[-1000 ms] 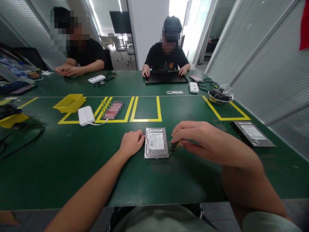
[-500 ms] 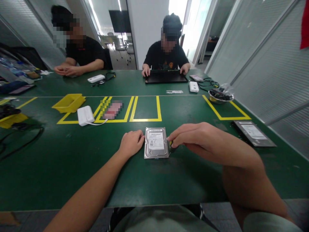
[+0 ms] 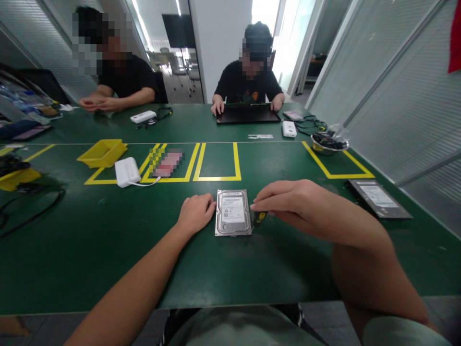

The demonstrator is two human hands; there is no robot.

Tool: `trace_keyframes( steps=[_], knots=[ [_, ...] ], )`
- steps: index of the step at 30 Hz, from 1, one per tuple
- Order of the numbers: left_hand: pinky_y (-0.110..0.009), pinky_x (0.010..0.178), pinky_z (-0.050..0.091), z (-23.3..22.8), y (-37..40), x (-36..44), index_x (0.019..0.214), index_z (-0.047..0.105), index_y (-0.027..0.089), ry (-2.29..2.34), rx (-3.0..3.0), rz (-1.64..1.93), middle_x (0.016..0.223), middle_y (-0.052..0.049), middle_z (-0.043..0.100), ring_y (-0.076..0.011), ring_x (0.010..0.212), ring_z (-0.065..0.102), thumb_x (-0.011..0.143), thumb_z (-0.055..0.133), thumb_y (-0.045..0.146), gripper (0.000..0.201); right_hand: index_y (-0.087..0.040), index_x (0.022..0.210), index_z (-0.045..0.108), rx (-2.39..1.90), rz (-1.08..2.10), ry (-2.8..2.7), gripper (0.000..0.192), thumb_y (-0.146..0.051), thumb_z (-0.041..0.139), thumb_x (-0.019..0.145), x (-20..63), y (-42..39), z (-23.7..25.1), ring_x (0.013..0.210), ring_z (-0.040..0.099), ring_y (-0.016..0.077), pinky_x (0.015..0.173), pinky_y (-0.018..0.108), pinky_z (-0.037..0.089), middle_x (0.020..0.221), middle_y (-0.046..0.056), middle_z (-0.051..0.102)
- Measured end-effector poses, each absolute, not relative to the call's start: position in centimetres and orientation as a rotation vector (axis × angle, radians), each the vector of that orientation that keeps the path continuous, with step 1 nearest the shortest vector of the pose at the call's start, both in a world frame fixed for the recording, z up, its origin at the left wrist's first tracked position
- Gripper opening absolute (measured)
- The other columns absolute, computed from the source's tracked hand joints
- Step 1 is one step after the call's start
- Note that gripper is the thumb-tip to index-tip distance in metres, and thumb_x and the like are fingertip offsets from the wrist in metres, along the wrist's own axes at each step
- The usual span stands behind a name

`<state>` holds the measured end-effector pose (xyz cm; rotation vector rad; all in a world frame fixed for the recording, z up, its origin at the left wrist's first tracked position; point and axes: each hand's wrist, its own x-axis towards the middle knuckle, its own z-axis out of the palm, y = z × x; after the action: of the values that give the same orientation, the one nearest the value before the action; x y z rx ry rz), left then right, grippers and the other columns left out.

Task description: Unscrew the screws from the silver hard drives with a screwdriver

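Note:
A silver hard drive (image 3: 233, 214) with a white label lies flat on the green table in front of me. My left hand (image 3: 196, 211) rests on the table with its fingers curled against the drive's left edge. In my right hand (image 3: 288, 202) is a short screwdriver (image 3: 260, 218) with a black and yellow handle, pinched from above by the fingertips. It leans beside the drive's right side, its thin tip by the near right corner. Whether the tip touches a screw is too small to tell.
A second drive (image 3: 380, 198) lies at the right. Farther back are a metal bowl (image 3: 329, 150) of dark parts, a yellow tray (image 3: 103, 161), and a white power bank (image 3: 127, 172) cabled to a phone. Across the table, a person handles a black panel (image 3: 248, 114); another person sits left.
My right fingers have shifted slightly on the screwdriver, and more of its yellow and black handle shows. My left hand and the hard drive have stayed in place.

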<state>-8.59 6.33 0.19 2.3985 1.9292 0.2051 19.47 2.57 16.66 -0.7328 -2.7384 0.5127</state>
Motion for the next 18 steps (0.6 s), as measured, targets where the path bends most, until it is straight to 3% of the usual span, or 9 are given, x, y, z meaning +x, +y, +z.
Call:
trace_keyframes(
  steps=[4,7,12,18],
  knots=[
    [-0.034,0.069,0.037,0.2,6.3,-8.5,0.087,0.059,0.022,1.934,2.396,0.202,0.087,-0.005,0.069,-0.0250,0.083,0.062,0.095,0.044,0.038,0.023,-0.019,0.113,0.069,-0.817,0.483,-2.752,0.026,-0.014,0.052,0.094,19.4,2.5,16.7,0.094,0.061,0.0118,0.083,0.023,0.044,0.107,0.003,0.066],
    [-0.034,0.070,0.038,0.2,6.3,-8.5,0.087,0.059,0.022,1.935,2.398,0.198,0.087,-0.005,0.070,-0.0248,0.083,0.063,0.095,0.044,0.038,0.023,-0.019,0.099,0.067,-0.896,0.397,-2.771,0.014,-0.027,0.058,0.093,19.2,2.3,16.6,0.083,0.057,0.0127,0.073,0.025,0.041,0.095,0.002,0.064],
    [-0.034,0.069,0.038,0.5,6.2,-8.4,0.086,0.059,0.023,1.934,2.402,0.191,0.087,-0.004,0.070,-0.0250,0.084,0.063,0.095,0.044,0.037,0.023,-0.018,0.078,0.057,-1.182,0.003,-2.777,0.037,-0.051,0.050,0.094,17.6,1.9,15.8,0.061,0.049,0.0135,0.055,0.030,0.025,0.072,0.002,0.060],
    [-0.034,0.071,0.040,0.5,6.0,-8.4,0.087,0.059,0.023,1.935,2.403,0.182,0.088,-0.004,0.071,-0.0252,0.086,0.064,0.095,0.044,0.037,0.023,-0.019,0.075,0.061,-1.472,-0.383,-2.709,0.055,-0.059,0.032,0.098,15.8,1.4,14.9,0.060,0.058,0.0202,0.053,0.032,0.014,0.068,0.007,0.065]
  ],
)
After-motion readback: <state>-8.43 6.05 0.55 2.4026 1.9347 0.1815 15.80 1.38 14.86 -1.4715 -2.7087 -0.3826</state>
